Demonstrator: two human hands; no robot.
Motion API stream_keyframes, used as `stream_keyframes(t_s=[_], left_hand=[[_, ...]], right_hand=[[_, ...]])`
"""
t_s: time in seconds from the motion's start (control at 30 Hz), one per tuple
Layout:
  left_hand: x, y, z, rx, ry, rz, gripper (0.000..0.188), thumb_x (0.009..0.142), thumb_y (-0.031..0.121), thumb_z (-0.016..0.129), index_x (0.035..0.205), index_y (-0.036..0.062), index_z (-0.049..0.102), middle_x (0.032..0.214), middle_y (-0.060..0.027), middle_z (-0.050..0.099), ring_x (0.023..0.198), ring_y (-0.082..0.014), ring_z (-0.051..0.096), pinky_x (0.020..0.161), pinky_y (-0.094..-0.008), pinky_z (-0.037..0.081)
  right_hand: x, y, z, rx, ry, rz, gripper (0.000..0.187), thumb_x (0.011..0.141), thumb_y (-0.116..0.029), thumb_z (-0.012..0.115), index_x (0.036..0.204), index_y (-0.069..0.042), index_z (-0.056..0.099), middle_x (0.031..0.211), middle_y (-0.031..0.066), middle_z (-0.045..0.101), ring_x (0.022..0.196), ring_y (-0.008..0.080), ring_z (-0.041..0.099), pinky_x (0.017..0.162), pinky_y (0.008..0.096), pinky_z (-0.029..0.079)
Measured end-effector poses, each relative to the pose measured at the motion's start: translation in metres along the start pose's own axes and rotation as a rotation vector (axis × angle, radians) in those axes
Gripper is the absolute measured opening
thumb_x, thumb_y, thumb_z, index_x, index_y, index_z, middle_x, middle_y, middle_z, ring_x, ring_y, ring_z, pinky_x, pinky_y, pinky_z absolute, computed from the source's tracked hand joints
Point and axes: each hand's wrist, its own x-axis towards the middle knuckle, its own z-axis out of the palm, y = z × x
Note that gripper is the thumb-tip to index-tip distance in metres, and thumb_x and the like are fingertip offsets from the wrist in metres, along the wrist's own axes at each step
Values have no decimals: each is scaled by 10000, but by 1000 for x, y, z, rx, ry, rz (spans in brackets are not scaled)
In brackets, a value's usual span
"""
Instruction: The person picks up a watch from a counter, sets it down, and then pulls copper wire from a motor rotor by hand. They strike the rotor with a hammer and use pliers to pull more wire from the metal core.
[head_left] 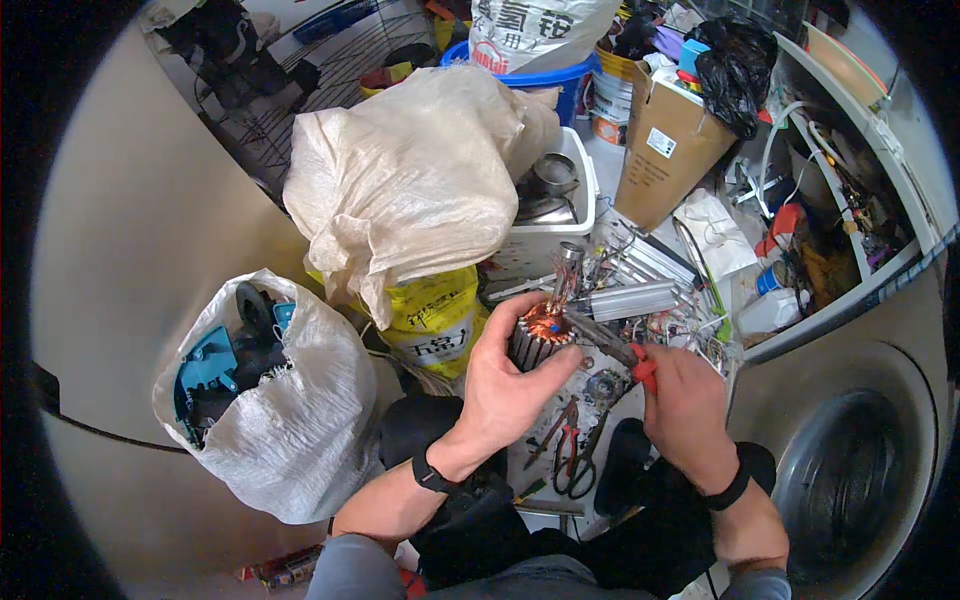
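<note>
Between my knees, on the littered floor, lay a pair of scissors [575, 470] and small red-handled pliers [556, 432], just below my hands. My left hand [505, 385] was wrapped around a motor armature [540, 335], fingers curled tight on its dark laminated core, thumb across the front, the copper windings facing up. My right hand [685, 405] was closed on the red handles of cutting pliers [610, 345], whose jaws reached into the copper at the armature's top. I judged the risks plain: the jaws could slip off the wire and nick my left thumb, so close beside them, or a snipped strand could spring loose. Beyond lay silver metal housings [635, 298] among tangled wires, then a white crate [555, 225], a cardboard box [665, 150] and a bulging woven sack [405, 175].
</note>
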Motion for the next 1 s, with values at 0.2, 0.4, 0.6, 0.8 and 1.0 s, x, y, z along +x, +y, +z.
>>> stream_keyframes(t_s=[0.2,0.4,0.6,0.8,1.0], left_hand=[[1,-3,-1,118,64,70,567,782,80,851,1278,11,586,1098,-33,658,1003,-116,601,942,-281,485],[1,-8,0,114,92,86,565,769,59,854,1264,10,586,1080,-31,655,1002,-117,598,947,-280,481],[0,-12,-5,231,106,186,546,778,44,844,1252,2,575,1103,-59,640,1020,-128,600,939,-287,489],[-1,1,-3,-43,15,-20,501,837,42,807,1263,-7,547,1110,-52,652,974,-101,615,884,-258,511],[0,-7,-6,-339,7,-146,508,840,4,777,1295,10,552,1084,-24,659,951,-95,621,862,-259,520]], right_hand=[[-1,-4,1,-145,28,3,428,756,-47,649,1178,17,617,992,153,663,889,332,632,797,446,504],[-2,-7,4,-202,28,-31,400,783,-67,623,1171,29,619,982,145,662,859,303,626,793,430,473],[-3,-16,7,-271,29,-18,382,799,-74,605,1164,37,616,904,112,625,805,275,606,769,434,444],[-8,-12,9,-99,-32,-4,297,813,-77,640,1100,-5,618,876,149,629,755,335,622,693,461,472],[0,-15,-4,250,-46,230,195,906,-104,682,1069,-30,604,854,189,651,769,420,656,701,512,520]])
